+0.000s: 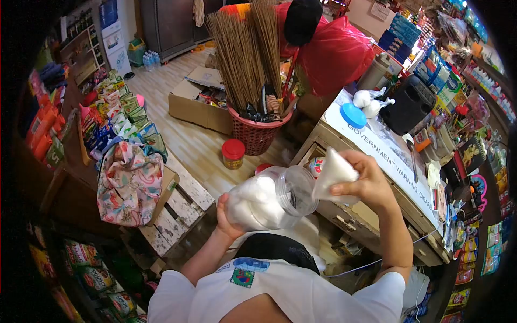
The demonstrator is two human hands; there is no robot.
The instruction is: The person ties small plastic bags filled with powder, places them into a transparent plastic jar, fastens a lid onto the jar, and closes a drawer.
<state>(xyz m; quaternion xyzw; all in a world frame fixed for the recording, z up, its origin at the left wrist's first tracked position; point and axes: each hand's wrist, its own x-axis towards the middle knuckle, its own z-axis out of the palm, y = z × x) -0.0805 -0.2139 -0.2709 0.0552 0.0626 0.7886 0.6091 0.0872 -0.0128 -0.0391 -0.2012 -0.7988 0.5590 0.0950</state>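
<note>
A clear plastic jar (253,202) lies tilted on its side in front of my body, with its open mouth toward the right. Several white bundles are inside it. My left hand (229,219) is wrapped round the jar's base. Just beyond the mouth, my right hand (362,182) grips a white plastic bag (335,173) with white contents, its pointed end up. On the white-topped counter (377,144) sits a round blue lid (353,115), next to small knotted white bags (368,103).
A red basket (257,134) of stick brooms stands ahead, beside an open cardboard box (199,110). A red-lidded jar (233,154) is on the floor. At left, a floral bag (131,183) rests on a wooden bench (183,207). A black container (407,103) stands on the counter.
</note>
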